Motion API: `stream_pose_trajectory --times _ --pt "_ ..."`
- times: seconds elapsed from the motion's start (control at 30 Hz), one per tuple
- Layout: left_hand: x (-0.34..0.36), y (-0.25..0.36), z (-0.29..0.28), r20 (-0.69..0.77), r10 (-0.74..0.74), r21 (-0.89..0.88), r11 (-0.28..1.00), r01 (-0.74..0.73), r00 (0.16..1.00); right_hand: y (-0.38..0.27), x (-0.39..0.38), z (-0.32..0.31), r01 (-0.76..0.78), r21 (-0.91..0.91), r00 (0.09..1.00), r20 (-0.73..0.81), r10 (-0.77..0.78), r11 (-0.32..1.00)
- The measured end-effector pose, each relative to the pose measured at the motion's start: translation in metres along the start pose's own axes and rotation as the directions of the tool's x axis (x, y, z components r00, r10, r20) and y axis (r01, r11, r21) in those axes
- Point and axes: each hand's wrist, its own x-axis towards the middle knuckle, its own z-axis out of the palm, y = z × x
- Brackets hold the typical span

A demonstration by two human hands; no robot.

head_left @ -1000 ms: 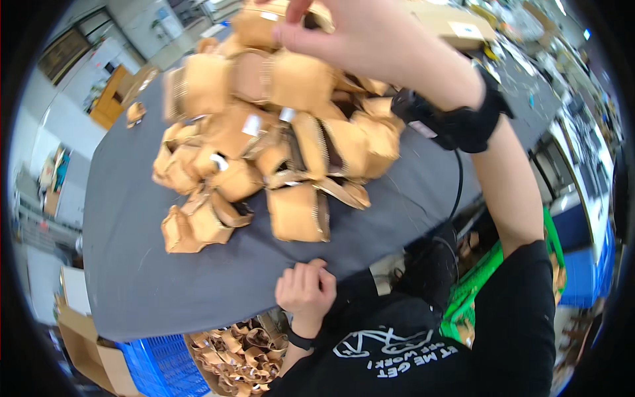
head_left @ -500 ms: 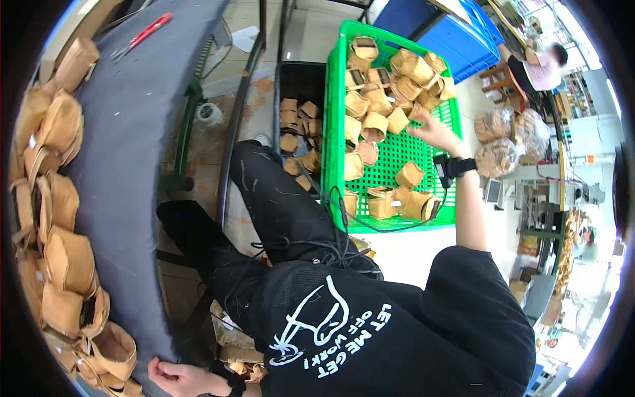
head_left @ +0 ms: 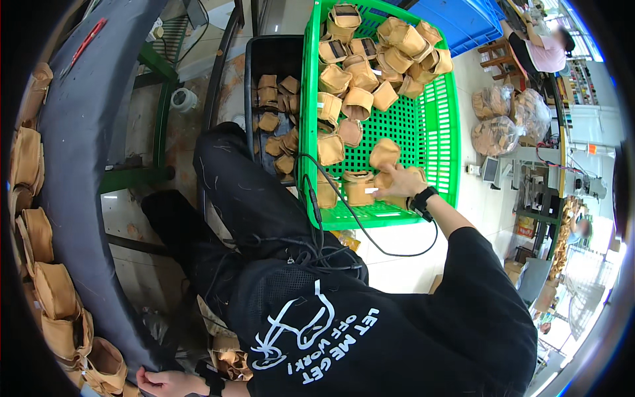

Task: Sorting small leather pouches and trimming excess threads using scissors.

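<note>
In the head view, my right hand (head_left: 401,182) reaches into the lower part of a green crate (head_left: 447,145), fingers spread over tan fabric pouches. A squarish pouch (head_left: 385,151) lies just above my fingertips; another pouch with a white label (head_left: 357,186) is beside my thumb. Several more pouches (head_left: 360,78) fill the upper part. My left hand (head_left: 159,381) has its fingers curled on the edge of the grey-covered table (head_left: 86,152), near a row of larger tan pouches (head_left: 56,291).
A black bin (head_left: 268,61) of small pouches adjoins the crate, with a blue crate (head_left: 450,20) behind. A cable (head_left: 360,228) loops from my wrist. Red scissors (head_left: 84,47) lie on the table. At right are bagged bundles (head_left: 496,135) and a seated person (head_left: 549,56).
The view has swung from the pouch pile to the crate. My right hand has left the pile and, since half a second ago, moved down within the crate. My left hand stays at the table edge.
</note>
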Motion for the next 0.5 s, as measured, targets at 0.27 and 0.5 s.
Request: stream_pose_trajectory --times 0.27,0.5 --pt "-0.003 -0.016 0.007 -0.028 0.039 -0.009 0.999 -0.040 0.999 -0.054 0.014 0.022 0.092 -0.296 0.988 -0.090 -0.124 0.951" --pt "-0.001 -0.007 0.003 -0.009 0.036 -0.012 0.999 -0.036 0.999 -0.052 0.030 0.028 0.083 -0.184 0.945 -0.298 -0.136 0.979"
